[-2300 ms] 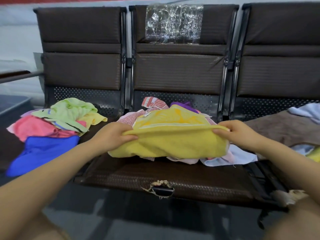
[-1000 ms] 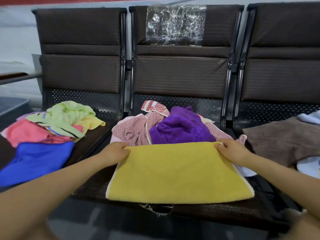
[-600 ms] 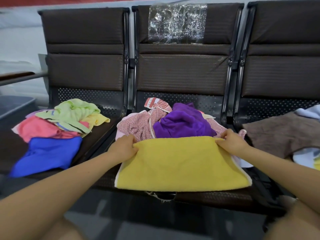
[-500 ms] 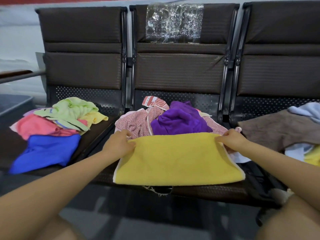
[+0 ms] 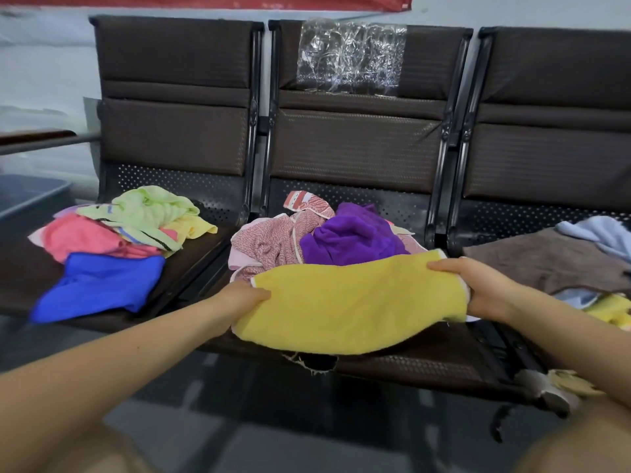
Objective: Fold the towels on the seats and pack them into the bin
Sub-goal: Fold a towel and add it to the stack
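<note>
Head view: yellow towel stretched between left hand and right hand, each gripping one end.

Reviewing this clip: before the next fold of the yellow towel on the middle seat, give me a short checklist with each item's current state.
1. Left hand grips yellow towel: ok.
2. Right hand grips the opposite end: ok.
3. Towel flat, edges aligned: not ok, it sags and bows.
4. Middle seat front clear for laying it down: ok.
5. Purple towel clear of the fold: cannot tell, it sits right behind.
6. Bin within reach: cannot tell.
</note>
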`<state>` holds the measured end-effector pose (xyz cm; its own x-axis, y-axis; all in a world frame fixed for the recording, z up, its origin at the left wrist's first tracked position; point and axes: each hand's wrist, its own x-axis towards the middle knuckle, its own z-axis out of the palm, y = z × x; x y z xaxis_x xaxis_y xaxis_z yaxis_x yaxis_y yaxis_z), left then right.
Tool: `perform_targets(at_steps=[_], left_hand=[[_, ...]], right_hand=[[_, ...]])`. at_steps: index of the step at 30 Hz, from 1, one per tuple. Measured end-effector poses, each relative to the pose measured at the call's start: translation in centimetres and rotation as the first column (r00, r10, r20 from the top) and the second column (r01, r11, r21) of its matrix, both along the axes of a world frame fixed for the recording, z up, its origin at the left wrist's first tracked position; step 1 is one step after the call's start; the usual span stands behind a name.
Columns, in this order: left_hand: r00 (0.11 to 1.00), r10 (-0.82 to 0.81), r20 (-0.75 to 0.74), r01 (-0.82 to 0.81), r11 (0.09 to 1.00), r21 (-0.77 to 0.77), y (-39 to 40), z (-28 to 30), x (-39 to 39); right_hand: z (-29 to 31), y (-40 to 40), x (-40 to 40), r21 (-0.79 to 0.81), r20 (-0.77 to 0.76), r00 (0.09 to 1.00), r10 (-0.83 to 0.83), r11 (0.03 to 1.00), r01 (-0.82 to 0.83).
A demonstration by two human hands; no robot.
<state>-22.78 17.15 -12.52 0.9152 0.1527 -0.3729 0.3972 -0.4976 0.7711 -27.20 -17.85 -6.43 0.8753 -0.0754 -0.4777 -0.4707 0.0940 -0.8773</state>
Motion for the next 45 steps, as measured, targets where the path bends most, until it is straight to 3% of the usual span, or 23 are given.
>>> perform_targets(at_steps=[4, 7, 10, 12, 15, 23, 26, 32, 37, 41, 43, 45], left_hand=[[0.982, -0.068, 0.174, 0.021, 0.965, 0.260, 0.9, 1.4, 1.1], [0.949, -0.068, 0.308, 0.012, 0.984, 0.180, 1.1, 1.8, 1.0], [0.938, -0.163, 0.306, 0.128, 0.983, 0.131, -0.7, 1.8, 0.4], [0.923, -0.261, 0.282, 0.206, 0.956, 0.210, -1.8, 1.5, -0.1], [0.906, -0.337, 0.255, 0.264, 0.922, 0.283, -2.8, 0.9, 0.0], [0.866, -0.434, 0.249, 0.320, 0.863, 0.390, -4.9, 0.8, 2.5], [0.842, -0.480, 0.245, 0.339, 0.825, 0.452, -5.2, 0.3, 3.3], [0.845, -0.481, 0.233, 0.348, 0.827, 0.442, -5.0, -0.1, 4.0], [0.837, -0.502, 0.219, 0.367, 0.811, 0.455, -4.7, 0.1, 3.7], [0.843, -0.500, 0.199, 0.387, 0.820, 0.422, -3.6, 0.5, 3.6], [0.851, -0.491, 0.186, 0.389, 0.828, 0.405, -2.5, 0.4, 4.0], [0.862, -0.479, 0.166, 0.380, 0.827, 0.415, -1.2, 0.1, 4.2]], right_hand=[[1.8, 3.4, 1.2, -0.048, 0.075, 0.996, 0.043, 0.998, -0.039], [1.9, 7.3, 2.4, -0.243, 0.162, 0.979, 0.121, 0.967, -0.079], [2.0, 9.4, 3.3, -0.400, 0.163, 0.968, 0.190, 0.910, -0.111], [1.6, 8.8, 3.9, -0.535, 0.136, 0.965, 0.226, 0.836, -0.120], [1.3, 7.1, 3.6, -0.599, 0.068, 0.973, 0.223, 0.789, -0.139], [-1.9, -0.8, 0.1, -0.458, -0.120, 0.992, 0.031, 0.885, -0.083], [-3.0, -1.8, -1.6, -0.426, -0.160, 0.986, 0.051, 0.897, -0.116], [-3.1, -0.6, -0.6, -0.262, -0.058, 0.997, 0.053, 0.963, -0.066], [-2.6, -0.2, 0.6, -0.279, -0.258, 0.959, 0.116, 0.942, -0.188], [-1.7, -1.6, 0.9, -0.426, -0.154, 0.980, 0.125, 0.887, -0.180], [-1.3, -2.3, 1.0, -0.391, -0.077, 0.995, 0.062, 0.916, -0.087], [-0.8, -2.6, 1.3, -0.251, -0.029, 0.998, -0.048, 0.967, 0.039]])
